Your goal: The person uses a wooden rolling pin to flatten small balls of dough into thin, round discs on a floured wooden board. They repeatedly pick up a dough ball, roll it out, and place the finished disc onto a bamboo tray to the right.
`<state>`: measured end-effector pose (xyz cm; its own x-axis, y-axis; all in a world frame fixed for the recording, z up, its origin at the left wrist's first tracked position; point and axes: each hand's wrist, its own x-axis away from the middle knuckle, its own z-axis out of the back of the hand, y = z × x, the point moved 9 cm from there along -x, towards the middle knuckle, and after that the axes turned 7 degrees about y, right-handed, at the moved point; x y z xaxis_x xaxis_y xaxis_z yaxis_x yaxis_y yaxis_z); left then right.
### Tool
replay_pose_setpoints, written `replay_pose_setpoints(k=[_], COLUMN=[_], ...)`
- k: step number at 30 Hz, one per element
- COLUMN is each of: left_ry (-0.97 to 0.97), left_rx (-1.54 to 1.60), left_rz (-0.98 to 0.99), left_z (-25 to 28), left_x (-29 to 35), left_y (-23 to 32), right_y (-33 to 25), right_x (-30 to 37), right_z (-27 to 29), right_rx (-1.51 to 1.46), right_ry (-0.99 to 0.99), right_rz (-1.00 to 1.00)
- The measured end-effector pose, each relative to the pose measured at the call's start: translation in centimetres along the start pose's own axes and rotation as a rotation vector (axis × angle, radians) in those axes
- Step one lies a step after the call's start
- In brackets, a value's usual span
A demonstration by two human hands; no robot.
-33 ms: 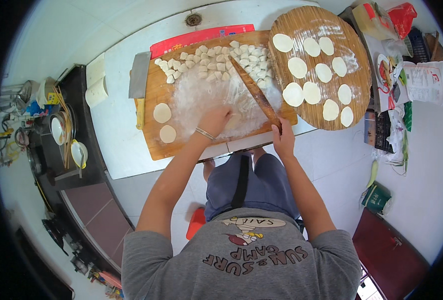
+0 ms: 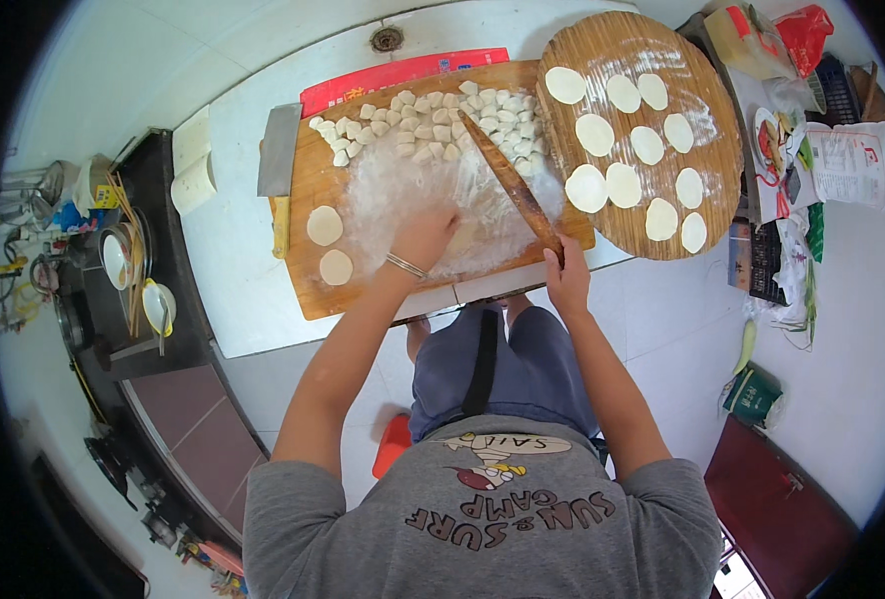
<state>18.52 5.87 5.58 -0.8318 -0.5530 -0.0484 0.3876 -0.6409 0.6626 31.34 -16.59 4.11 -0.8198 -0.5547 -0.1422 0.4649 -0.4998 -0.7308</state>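
Note:
My right hand (image 2: 567, 277) is wrapped round the near end of a tapered wooden rolling pin (image 2: 512, 190), which slants away to the far left across the floured board (image 2: 308, 295). My left hand (image 2: 425, 238) is closed low over the flour, its fingers at the edge of a pale dough wrapper (image 2: 464, 240) that hardly stands out. Two rolled dough wrappers (image 2: 325, 226) lie on the board's left side. Several small dough pieces (image 2: 418, 125) cover its far part. To the right, a round wooden board (image 2: 627, 225) carries several flat dough wrappers (image 2: 594, 135).
A cleaver (image 2: 279, 150) with a yellow handle lies at the board's left edge. Behind the board is a red packet (image 2: 403, 80). Bowls and chopsticks (image 2: 128, 255) stand on the dark counter at left; bags and groceries (image 2: 852, 165) crowd the right.
My left hand has shifted very slightly to the left. The rolling pin and my right hand look almost unmoved.

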Motion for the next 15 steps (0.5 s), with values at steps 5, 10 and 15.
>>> replay_pose_setpoints(k=[5, 10, 15], left_ry=[0.068, 0.016, 0.125], left_rx=[-0.248, -0.229, -0.35], left_rz=[0.002, 0.075, 0.074], left_z=[1.5, -2.1, -4.4], left_x=[-2.3, -0.9, -0.7], left_y=[-0.5, -1.4, -5.3], right_y=[-0.3, -0.2, -0.7], right_x=[-0.2, -0.3, -0.3], right_z=[0.0, 0.2, 0.0], right_rx=[-0.006, 0.017, -0.006], right_ry=[0.007, 0.017, -0.014], right_rz=[0.004, 0.05, 0.036])
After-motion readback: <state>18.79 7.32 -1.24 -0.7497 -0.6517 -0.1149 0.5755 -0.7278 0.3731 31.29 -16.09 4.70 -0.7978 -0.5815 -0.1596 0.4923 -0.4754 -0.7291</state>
